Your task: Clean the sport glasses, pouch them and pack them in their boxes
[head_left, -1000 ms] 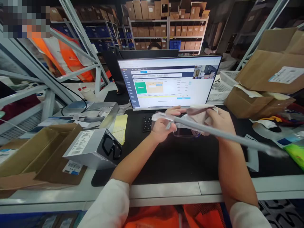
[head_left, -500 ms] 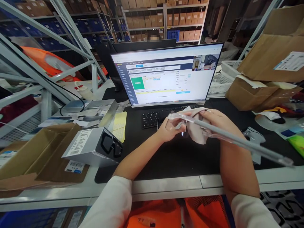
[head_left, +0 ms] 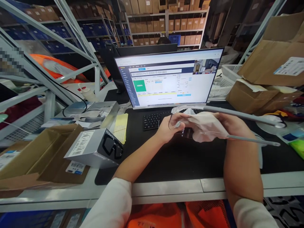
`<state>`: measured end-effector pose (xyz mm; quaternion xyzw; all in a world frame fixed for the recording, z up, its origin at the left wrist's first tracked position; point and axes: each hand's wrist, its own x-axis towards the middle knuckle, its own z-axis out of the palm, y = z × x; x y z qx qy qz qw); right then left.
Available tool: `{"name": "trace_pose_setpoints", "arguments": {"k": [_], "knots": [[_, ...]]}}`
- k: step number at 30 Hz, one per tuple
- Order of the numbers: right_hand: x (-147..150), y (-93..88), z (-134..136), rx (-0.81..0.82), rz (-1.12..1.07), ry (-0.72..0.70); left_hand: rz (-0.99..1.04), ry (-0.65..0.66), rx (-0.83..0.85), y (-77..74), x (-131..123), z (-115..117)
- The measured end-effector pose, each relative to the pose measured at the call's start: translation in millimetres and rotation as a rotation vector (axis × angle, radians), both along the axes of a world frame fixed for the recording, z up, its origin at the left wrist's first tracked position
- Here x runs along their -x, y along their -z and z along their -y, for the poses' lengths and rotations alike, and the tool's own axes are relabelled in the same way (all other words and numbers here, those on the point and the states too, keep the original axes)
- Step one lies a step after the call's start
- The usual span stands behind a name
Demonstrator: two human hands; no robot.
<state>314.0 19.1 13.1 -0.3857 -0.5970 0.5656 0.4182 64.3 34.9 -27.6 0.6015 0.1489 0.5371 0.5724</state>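
I hold a pair of clear glasses (head_left: 237,114) with long grey temples above the black desk mat (head_left: 180,158), just in front of the keyboard (head_left: 152,120). My left hand (head_left: 169,127) is closed in a pinch on the left end of the front. My right hand (head_left: 234,125) is closed, pressing a pale pink cloth (head_left: 206,126) over the lens. Both temples stick out to the right, past my right wrist. A grey glasses box (head_left: 95,147) lies to the left of my left forearm.
A lit monitor (head_left: 166,79) stands behind the keyboard. An open cardboard box (head_left: 35,155) sits at the left, with yellow sheets (head_left: 121,126) beside the mat. Stacked cardboard boxes (head_left: 268,69) and a white basket (head_left: 222,84) are at the right. A person in orange (head_left: 57,68) is behind the metal frame.
The glasses have turned: the temples, which slanted down to the right, now lie nearly level, and both show. The cloth has shifted across the lens under my right hand.
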Motion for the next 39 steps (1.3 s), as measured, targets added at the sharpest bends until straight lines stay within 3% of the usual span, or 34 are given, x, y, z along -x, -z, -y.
{"name": "trace_pose_setpoints", "arguments": {"k": [4,9,13,15,19,21,24,26,30,39], "knots": [[11,1.3,-3,0.079,-0.093,-0.157,-0.030,0.043,-0.002,3.9,5,-1],[28,5.2,-11,0.045,-0.051,-0.180,-0.055,0.064,-0.116,5.3,9,-3],[19,0.8,-11,0.076,-0.069,-0.204,-0.119,0.082,-0.007,-1.8,10,-1],[12,-4.2,-7,0.039,-0.113,-0.207,-0.188,0.000,-0.045,-8.5,12,0],[10,-12.0,4,-0.118,-0.131,-0.398,-0.328,-0.197,-0.289,-20.4,16,2],[16,-13.5,7,-0.158,-0.066,-0.315,-0.345,-0.198,-0.369,-21.9,18,1],[27,-14.9,6,-0.234,0.105,-0.014,-0.313,-0.159,-0.450,-19.1,18,-1],[32,-16.3,3,-0.237,0.294,-0.071,-0.283,-0.137,-0.492,-16.3,18,-4],[39,-17.8,1,-0.180,0.541,-0.389,-0.249,-0.114,-0.513,-11.7,17,-6],[59,-1.0,-1,-0.184,0.299,-0.326,-0.157,0.031,-0.355,-1.2,3,-1]]}}
